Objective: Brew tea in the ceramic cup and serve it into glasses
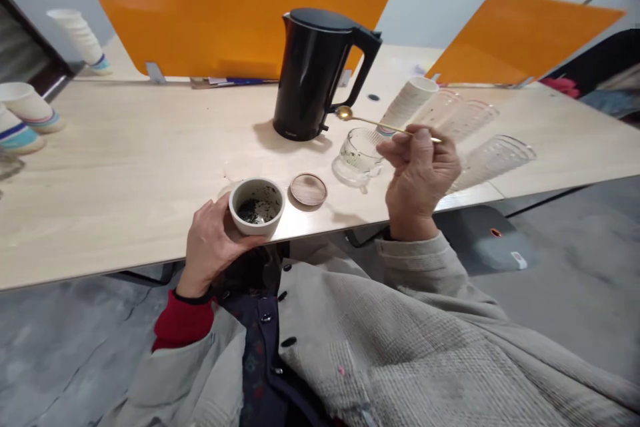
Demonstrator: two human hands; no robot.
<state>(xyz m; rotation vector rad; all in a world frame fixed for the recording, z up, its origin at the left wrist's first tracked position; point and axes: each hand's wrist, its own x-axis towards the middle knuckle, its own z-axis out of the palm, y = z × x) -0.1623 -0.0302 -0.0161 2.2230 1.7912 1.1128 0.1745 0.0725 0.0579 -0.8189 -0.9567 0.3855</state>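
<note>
My left hand [213,240] wraps round a small white canister [257,227] at the table's front edge. Dark loose bits that look like tea leaves [255,210] lie inside it. In my right hand [420,173] a long-handled gold spoon [370,121] is pinched by its handle, its bowl pointing left in front of the kettle. Below the spoon stands a clear glass cup [361,150] with some dark bits in it. Between canister and cup lies a round wooden lid [309,190].
A black electric kettle [315,73] stands behind the lid. To the right are stacked paper cups [407,103] and stacked clear plastic cups [500,160]. More paper cups [30,110] sit at the far left. Orange dividers [210,13] line the table's back.
</note>
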